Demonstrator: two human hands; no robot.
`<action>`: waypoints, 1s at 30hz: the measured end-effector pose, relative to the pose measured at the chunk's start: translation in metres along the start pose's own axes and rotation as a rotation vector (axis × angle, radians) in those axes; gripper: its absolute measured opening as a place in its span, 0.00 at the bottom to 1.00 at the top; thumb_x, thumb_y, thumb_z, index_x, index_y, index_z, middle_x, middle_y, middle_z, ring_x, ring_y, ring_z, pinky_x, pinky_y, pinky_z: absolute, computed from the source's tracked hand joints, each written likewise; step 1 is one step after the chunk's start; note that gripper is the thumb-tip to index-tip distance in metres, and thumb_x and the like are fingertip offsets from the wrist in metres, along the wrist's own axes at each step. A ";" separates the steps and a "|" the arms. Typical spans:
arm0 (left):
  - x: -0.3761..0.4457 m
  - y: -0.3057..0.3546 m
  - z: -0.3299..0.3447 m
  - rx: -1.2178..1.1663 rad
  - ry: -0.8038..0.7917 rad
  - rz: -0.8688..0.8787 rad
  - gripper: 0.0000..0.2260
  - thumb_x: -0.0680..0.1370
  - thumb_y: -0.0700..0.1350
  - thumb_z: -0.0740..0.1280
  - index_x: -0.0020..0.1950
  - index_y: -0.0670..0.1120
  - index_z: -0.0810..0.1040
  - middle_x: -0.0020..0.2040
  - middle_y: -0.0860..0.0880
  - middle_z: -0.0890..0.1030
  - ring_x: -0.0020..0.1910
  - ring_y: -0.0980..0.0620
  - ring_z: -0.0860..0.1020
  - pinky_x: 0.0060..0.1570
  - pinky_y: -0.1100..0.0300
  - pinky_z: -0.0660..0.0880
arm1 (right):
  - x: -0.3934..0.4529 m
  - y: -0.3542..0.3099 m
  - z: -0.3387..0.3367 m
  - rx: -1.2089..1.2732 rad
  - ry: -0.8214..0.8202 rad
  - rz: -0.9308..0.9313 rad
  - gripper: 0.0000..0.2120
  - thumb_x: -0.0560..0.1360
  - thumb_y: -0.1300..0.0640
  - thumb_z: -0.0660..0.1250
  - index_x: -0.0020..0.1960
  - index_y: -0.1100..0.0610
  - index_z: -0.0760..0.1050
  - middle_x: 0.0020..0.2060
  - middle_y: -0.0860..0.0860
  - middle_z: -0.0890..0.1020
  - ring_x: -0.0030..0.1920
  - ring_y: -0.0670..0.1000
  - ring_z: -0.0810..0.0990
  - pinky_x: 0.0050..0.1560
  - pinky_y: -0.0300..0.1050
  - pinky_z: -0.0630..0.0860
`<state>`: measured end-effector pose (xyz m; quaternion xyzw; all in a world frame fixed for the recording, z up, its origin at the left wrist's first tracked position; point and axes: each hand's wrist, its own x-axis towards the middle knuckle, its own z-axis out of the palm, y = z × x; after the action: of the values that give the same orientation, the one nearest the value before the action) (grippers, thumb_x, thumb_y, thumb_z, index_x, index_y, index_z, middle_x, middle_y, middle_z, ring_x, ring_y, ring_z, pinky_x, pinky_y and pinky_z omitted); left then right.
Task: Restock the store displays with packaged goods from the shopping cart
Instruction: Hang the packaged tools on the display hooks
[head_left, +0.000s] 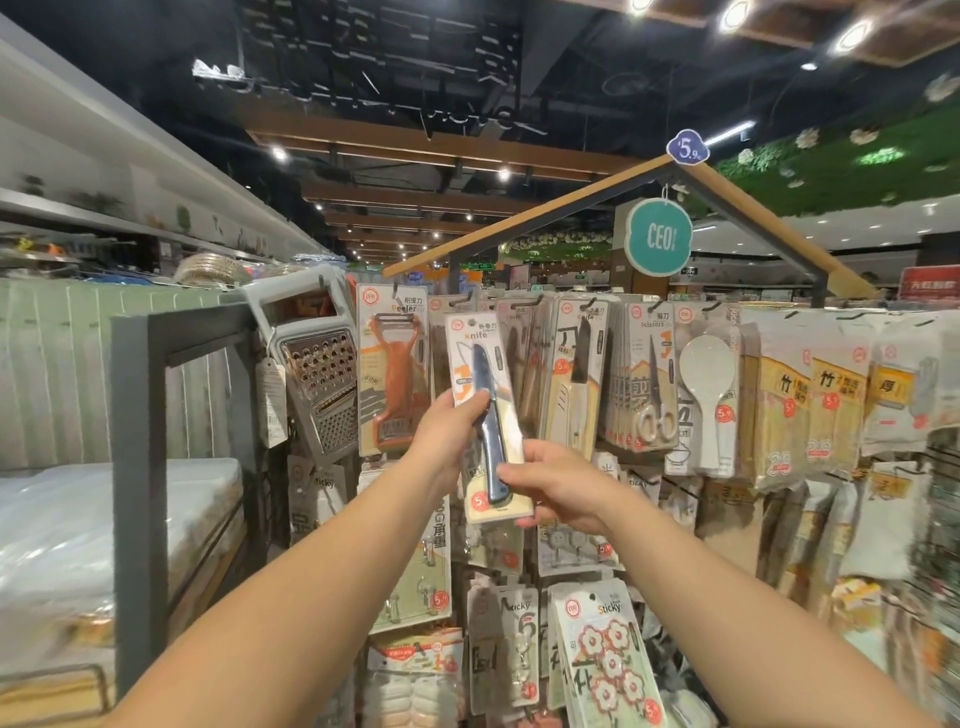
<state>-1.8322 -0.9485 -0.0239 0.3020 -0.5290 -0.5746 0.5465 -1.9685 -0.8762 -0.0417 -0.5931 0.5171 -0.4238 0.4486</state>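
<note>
1. Fingers of the left hand curl round the left edge of a carded knife pack, thumb on its front over the blue knife.
2. Right hand grips the same pack at its lower right corner, thumb across the front, the other fingers hidden behind the card.
3. Held tilted, its top leaning toward 11 o'clock, the knife pack sits at the centre of the head view, in front of the hanging display, just below the row of hooks.
4. At 9 o'clock from the pack hangs a peeler pack, and further on a metal grater.
5. At 3 o'clock hang another knife pack, a scissors pack and a white rice spoon.
6. At 6 o'clock, lower down, hangs a flower hook pack.
7. At 1 o'clock a round teal sign hangs from the display's wooden roof frame.
</note>
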 end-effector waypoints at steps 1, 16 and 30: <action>-0.002 0.001 0.003 -0.015 -0.025 -0.015 0.08 0.82 0.45 0.63 0.58 0.44 0.77 0.48 0.46 0.84 0.46 0.47 0.82 0.50 0.49 0.79 | 0.001 0.002 0.000 0.018 0.047 -0.028 0.06 0.80 0.60 0.66 0.56 0.55 0.75 0.44 0.51 0.86 0.41 0.49 0.86 0.32 0.39 0.81; -0.017 -0.002 0.015 0.081 -0.171 -0.169 0.05 0.81 0.52 0.64 0.54 0.53 0.73 0.53 0.50 0.83 0.57 0.50 0.78 0.61 0.49 0.68 | -0.010 -0.008 -0.018 0.046 0.491 -0.277 0.30 0.79 0.58 0.61 0.78 0.42 0.58 0.69 0.47 0.74 0.63 0.55 0.78 0.60 0.64 0.77; -0.025 0.008 0.003 0.106 -0.161 -0.207 0.07 0.81 0.53 0.64 0.56 0.53 0.73 0.49 0.51 0.84 0.58 0.49 0.79 0.62 0.48 0.69 | -0.005 -0.025 -0.025 0.155 0.640 -0.264 0.23 0.82 0.64 0.55 0.76 0.53 0.64 0.49 0.47 0.81 0.31 0.46 0.78 0.23 0.37 0.70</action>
<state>-1.8269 -0.9231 -0.0211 0.3362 -0.5669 -0.6217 0.4233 -1.9875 -0.8721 -0.0113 -0.4564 0.5165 -0.6805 0.2487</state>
